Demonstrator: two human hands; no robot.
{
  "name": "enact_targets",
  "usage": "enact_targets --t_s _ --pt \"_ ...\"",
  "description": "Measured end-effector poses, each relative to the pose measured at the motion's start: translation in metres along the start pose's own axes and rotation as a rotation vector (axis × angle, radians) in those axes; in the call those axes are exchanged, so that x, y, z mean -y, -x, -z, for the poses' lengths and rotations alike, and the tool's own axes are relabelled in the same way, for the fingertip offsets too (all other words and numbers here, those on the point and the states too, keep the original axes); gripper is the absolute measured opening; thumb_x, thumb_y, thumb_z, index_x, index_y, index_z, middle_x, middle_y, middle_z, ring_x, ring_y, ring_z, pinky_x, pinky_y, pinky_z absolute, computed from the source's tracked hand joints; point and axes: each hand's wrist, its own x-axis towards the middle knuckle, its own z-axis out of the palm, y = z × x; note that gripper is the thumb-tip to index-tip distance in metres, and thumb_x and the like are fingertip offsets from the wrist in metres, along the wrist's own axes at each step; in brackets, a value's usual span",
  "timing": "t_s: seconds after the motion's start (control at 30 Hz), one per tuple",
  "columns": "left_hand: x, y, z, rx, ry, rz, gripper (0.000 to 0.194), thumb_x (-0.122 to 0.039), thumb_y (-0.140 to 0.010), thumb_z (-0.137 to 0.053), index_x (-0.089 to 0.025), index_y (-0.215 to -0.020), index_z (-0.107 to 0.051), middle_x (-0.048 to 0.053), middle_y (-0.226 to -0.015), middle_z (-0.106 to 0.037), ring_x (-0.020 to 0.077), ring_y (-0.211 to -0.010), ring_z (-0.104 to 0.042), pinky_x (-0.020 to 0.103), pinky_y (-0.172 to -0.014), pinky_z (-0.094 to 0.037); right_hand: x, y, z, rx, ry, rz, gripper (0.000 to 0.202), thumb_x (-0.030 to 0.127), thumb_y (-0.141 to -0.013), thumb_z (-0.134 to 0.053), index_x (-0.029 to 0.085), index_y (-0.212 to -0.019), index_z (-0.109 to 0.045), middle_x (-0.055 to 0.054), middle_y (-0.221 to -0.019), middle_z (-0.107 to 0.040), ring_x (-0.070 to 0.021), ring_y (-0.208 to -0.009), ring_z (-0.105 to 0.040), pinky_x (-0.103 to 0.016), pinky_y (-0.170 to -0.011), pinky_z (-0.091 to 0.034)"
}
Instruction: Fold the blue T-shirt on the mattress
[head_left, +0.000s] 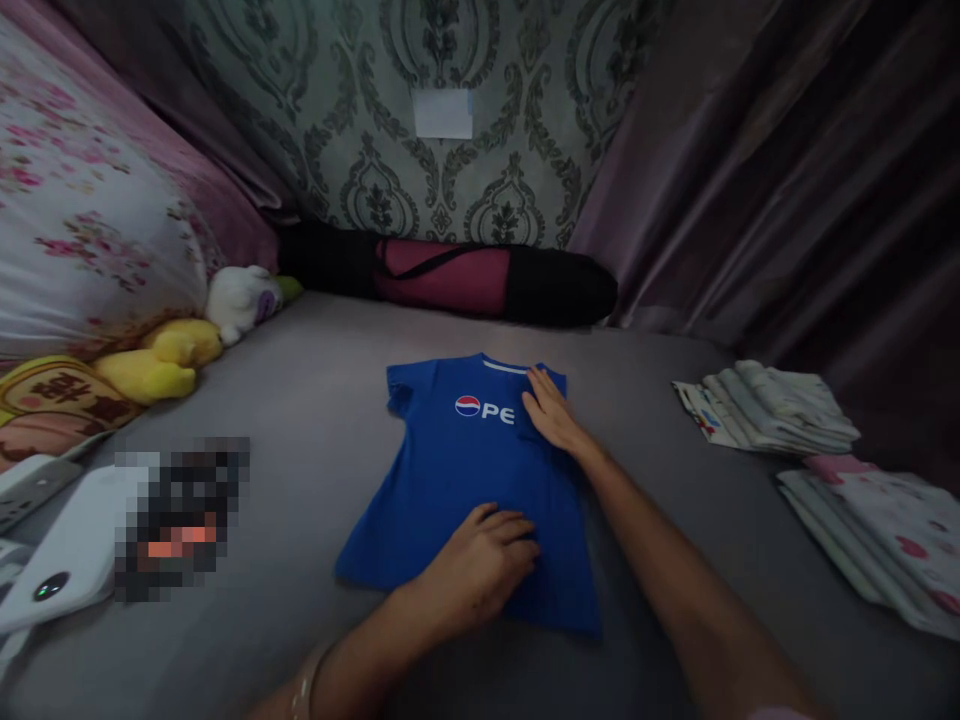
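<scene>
A blue short-sleeved T-shirt [442,490] lies front side up on the grey sheet, collar away from me. Its chest bears a round red, white and blue logo and the white letters "PE"; the print beyond them is hidden. My right hand [553,412] rests on the shirt beside the collar, fingers extended over the right shoulder. Part of the right sleeve is covered by that hand. Lower down, my left hand [484,560] lies palm down on the shirt's lower middle, with its fingers slightly bent and apart. Neither hand grips anything visible.
Stacks of folded cloth [780,405] and folded printed fabric [900,540] sit at right. On the left are a white device [75,540], a power strip [37,485], a yellow plush toy [161,360] and a white plush toy [238,300]. A black-and-maroon long bag [450,275] lies along the wall.
</scene>
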Motion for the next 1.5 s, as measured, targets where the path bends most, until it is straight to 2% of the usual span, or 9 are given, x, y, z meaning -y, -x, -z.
enact_targets --t_s 0.13,0.27,0.57,0.73,0.9,1.07,1.2,1.33,1.5 --pt "0.003 -0.004 0.017 -0.092 0.052 0.061 0.027 -0.027 -0.097 -0.041 -0.022 -0.108 -0.064 0.006 -0.109 -0.069 0.0176 -0.104 -0.062 0.032 -0.094 -0.044 -0.002 0.046 -0.005 -0.027 0.095 0.016 0.065 0.043 -0.097 -0.017 0.004 -0.149 -0.023 -0.014 -0.156 -0.019 -0.0233 -0.145 -0.01 -0.043 -0.117 -0.015" --pt "0.011 -0.004 0.027 -0.158 0.116 0.179 0.028 -0.029 -0.097 -0.04 -0.022 -0.102 -0.067 0.005 -0.101 -0.071 0.0172 -0.095 -0.065 0.028 -0.088 -0.047 0.003 0.065 -0.013 0.022 0.175 -0.033 0.067 0.046 -0.097 -0.018 0.004 -0.149 -0.025 -0.014 -0.156 -0.021 -0.0241 -0.144 -0.014 -0.043 -0.117 -0.014" --pt "0.044 0.011 0.057 -0.393 0.062 0.644 0.034 -0.041 -0.091 -0.044 -0.021 -0.098 -0.07 0.003 -0.083 -0.072 0.0169 -0.072 -0.064 0.025 -0.067 -0.045 0.029 0.123 -0.001 -0.005 0.169 0.037 0.065 0.045 -0.098 -0.019 0.006 -0.15 -0.021 -0.013 -0.157 -0.018 -0.0226 -0.145 -0.01 -0.043 -0.118 -0.011" --pt "0.053 0.018 0.069 -0.385 0.021 0.735 0.035 -0.041 -0.089 -0.044 -0.019 -0.096 -0.071 0.003 -0.079 -0.071 0.0177 -0.071 -0.063 0.025 -0.064 -0.043 0.035 0.135 -0.001 -0.023 0.167 -0.008 0.065 0.044 -0.098 -0.022 0.004 -0.149 -0.024 -0.015 -0.156 -0.02 -0.0234 -0.145 -0.011 -0.044 -0.118 -0.012" --pt "0.068 0.034 0.081 -0.344 -0.086 0.845 0.034 -0.04 -0.089 -0.044 -0.019 -0.1 -0.069 0.007 -0.083 -0.071 0.0213 -0.076 -0.065 0.027 -0.067 -0.043 0.053 0.167 0.018 -0.004 0.142 0.131 0.062 0.043 -0.099 -0.024 0.01 -0.151 -0.019 -0.011 -0.157 -0.017 -0.0214 -0.145 -0.007 -0.044 -0.118 -0.013" --pt "0.074 0.044 0.087 -0.246 -0.135 0.996 0.033 -0.04 -0.09 -0.045 -0.017 -0.102 -0.066 0.011 -0.093 -0.072 0.0233 -0.085 -0.066 0.028 -0.067 -0.044 0.062 0.197 0.009 0.113 0.109 0.23 0.06 0.04 -0.099 -0.027 0.013 -0.151 -0.016 -0.01 -0.156 -0.021 -0.021 -0.145 -0.012 -0.046 -0.117 -0.02" --pt "0.073 0.047 0.09 -0.153 -0.181 1.067 0.032 -0.041 -0.092 -0.045 -0.017 -0.1 -0.065 0.011 -0.095 -0.071 0.0214 -0.087 -0.066 0.025 -0.066 -0.043 0.059 0.197 0.002 0.166 0.116 0.199 0.059 0.04 -0.099 -0.027 0.013 -0.151 -0.019 -0.01 -0.156 -0.022 -0.0208 -0.144 -0.015 -0.044 -0.117 -0.02" --pt "0.071 0.05 0.091 -0.067 -0.203 1.075 0.032 -0.042 -0.092 -0.047 -0.016 -0.095 -0.065 0.012 -0.094 -0.071 0.0222 -0.086 -0.066 0.026 -0.065 -0.042 0.058 0.184 0.018 0.291 0.133 0.181 0.065 0.05 -0.095 -0.034 0.014 -0.149 -0.029 -0.011 -0.154 -0.027 -0.0255 -0.141 -0.025 -0.044 -0.114 -0.026" --pt "0.067 0.051 0.093 -0.004 -0.17 1.043 0.031 -0.041 -0.091 -0.048 -0.016 -0.096 -0.065 0.012 -0.097 -0.07 0.0231 -0.089 -0.066 0.026 -0.066 -0.043 0.082 0.116 0.047 0.392 0.052 0.155 0.044 0.046 -0.092 -0.042 0.022 -0.122 -0.063 -0.009 -0.12 -0.066 -0.0256 -0.109 -0.061 -0.038 -0.092 -0.046"
